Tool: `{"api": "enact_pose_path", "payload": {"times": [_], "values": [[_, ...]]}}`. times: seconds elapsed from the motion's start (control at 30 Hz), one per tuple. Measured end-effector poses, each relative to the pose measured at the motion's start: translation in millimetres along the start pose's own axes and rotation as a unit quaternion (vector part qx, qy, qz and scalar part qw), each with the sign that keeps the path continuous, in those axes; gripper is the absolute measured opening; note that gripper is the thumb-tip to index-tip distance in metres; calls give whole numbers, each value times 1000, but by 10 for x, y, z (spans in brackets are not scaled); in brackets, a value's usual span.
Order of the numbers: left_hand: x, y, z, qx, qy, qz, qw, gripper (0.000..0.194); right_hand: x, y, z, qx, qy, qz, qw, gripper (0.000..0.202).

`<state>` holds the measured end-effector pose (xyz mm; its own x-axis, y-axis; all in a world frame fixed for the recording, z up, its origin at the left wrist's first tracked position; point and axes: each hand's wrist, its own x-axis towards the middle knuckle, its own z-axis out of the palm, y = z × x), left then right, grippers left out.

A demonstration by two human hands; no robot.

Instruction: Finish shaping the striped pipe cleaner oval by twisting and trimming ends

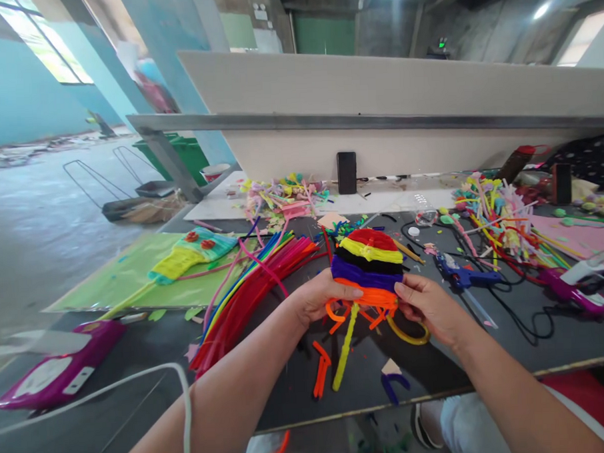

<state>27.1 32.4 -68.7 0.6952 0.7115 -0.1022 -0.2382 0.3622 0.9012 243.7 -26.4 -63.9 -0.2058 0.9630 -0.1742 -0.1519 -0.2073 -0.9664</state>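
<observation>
Both my hands hold a striped pipe-cleaner piece (367,262) above the table, banded red, yellow, black, purple and orange. My left hand (325,296) pinches its lower left edge, thumb across the orange band. My right hand (425,304) grips the lower right edge between thumb and fingers. Orange ends and a yellow fuzzy stem (345,351) hang below it. Bent orange pipe-cleaner pieces (320,371) and a purple one (395,387) lie near the table's front edge. Behind my right hand a yellow ring (411,334) is partly hidden.
A bundle of pipe cleaners (249,292) lies left, beside a green sheet (114,271) with a yellow-and-teal piece (188,255). Magenta devices stand at far left (62,367) and right (578,289). A blue glue gun (467,273) and cables lie right. A phone (347,172) leans behind.
</observation>
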Motion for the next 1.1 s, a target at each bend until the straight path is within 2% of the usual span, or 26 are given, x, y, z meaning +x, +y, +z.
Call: {"api": "enact_pose_path", "payload": {"times": [0.17, 0.27, 0.37, 0.47, 0.63, 0.83, 0.93, 1.03, 1.1], "values": [[7, 11, -18, -1, 36, 9, 999, 29, -51, -20, 12, -82, -7, 32, 996, 34], [14, 1, -19, -3, 49, -3, 999, 31, -21, 39, -13, -168, 49, -23, 984, 23], [19, -4, -7, -13, 47, -6, 999, 33, 0, 92, -40, -262, 107, -85, 955, 10], [20, 4, 1, -16, 42, -3, 999, 31, -26, 97, -35, -324, 143, -134, 926, 9], [16, 17, 17, -24, 45, -9, 999, 28, -86, 59, 22, -409, 174, -212, 870, 6], [19, 26, 45, -26, 71, -19, 997, 33, -86, 81, 40, -420, 181, -247, 854, 8], [20, 30, 32, -34, 67, -17, 997, 34, -81, 100, 52, -391, 189, -233, 870, 7], [16, 37, 15, -36, 44, -21, 998, 31, -68, 123, 77, -309, 183, -164, 919, 7], [11, 40, 9, -42, 33, -22, 998, 31, -53, 145, 87, -239, 157, -120, 951, 10]]}}
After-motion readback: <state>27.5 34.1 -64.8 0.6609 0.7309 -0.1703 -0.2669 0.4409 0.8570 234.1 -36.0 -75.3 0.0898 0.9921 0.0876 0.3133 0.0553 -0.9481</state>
